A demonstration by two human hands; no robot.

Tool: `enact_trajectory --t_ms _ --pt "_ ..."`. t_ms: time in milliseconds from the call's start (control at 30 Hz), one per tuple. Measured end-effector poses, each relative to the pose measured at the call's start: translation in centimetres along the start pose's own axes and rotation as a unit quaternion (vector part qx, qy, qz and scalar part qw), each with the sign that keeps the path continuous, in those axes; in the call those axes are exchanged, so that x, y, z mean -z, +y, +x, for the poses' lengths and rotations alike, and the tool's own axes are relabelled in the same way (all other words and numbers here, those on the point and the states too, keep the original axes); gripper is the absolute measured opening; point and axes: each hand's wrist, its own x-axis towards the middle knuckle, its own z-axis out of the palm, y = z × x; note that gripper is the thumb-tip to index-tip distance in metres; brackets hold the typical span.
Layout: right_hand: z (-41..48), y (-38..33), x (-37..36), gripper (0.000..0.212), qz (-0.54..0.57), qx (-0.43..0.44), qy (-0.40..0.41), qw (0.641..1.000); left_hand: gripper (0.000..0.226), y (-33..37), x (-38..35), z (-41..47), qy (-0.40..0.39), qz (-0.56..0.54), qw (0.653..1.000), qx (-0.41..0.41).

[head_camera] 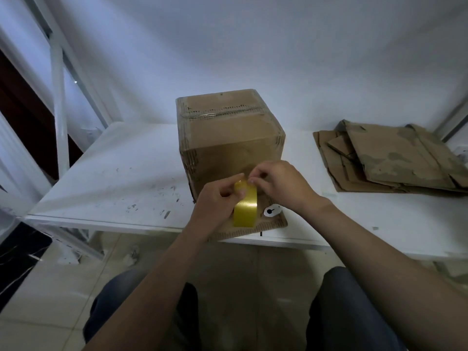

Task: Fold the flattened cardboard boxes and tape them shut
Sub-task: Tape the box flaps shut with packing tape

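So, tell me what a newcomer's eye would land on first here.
The bright yellow tape roll near the table's front edge draws the eye first: the left hand grips it while the right hand pinches at its top. Just behind them a folded cardboard box stands in the middle of the white table. At the right end lies a stack of flattened boxes.

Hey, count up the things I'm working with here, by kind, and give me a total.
Folded cardboard box: 1
Yellow tape roll: 1
Pile of flattened cardboard: 1
Single flat cardboard sheet: 1
Total: 4
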Motion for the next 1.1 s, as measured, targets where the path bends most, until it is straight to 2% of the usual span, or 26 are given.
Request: enact_trajectory --t_ms 67,133,333,400,467,533,633,1100 --pt "-0.3 -0.5 -0.4 0.011 -0.096 0.025 -0.006 0.995 0.044 -0.8 -0.4 0.0 -0.004 0.024 1.000 0.003" --pt "-0.7 -1.0 -0.7 0.016 -0.133 0.046 -0.011 0.990 0.047 -1.4 -0.6 0.1 -0.005 0.051 0.999 0.003" --pt "-1.5 0.3 -2.7 0.012 -0.116 0.024 -0.026 0.993 0.064 -2.8 -1.2 0.9 -0.051 0.057 0.996 0.047" --pt "-1.5 1.4 -3.4 0.011 -0.097 0.011 -0.019 0.995 0.056 -3.2 -1.6 1.3 -0.036 0.078 0.995 0.059" --pt "-1.4 2.4 -4.0 0.012 -0.083 0.003 -0.004 0.997 0.044 -3.6 -2.2 1.5 0.016 0.123 0.991 0.048" --pt "-1.4 3.0 -4.5 0.013 -0.070 -0.005 0.007 0.997 0.033 -4.2 -2.7 1.3 0.068 0.166 0.984 0.019" --pt "-1.3 3.4 -4.7 0.014 -0.057 -0.013 0.015 0.998 0.018 -4.9 -3.1 1.1 0.106 0.157 0.981 -0.031" --pt "-1.0 3.3 -4.7 0.015 -0.068 0.033 0.001 0.997 0.024 -5.8 -3.1 2.7 0.093 0.168 0.977 -0.092"
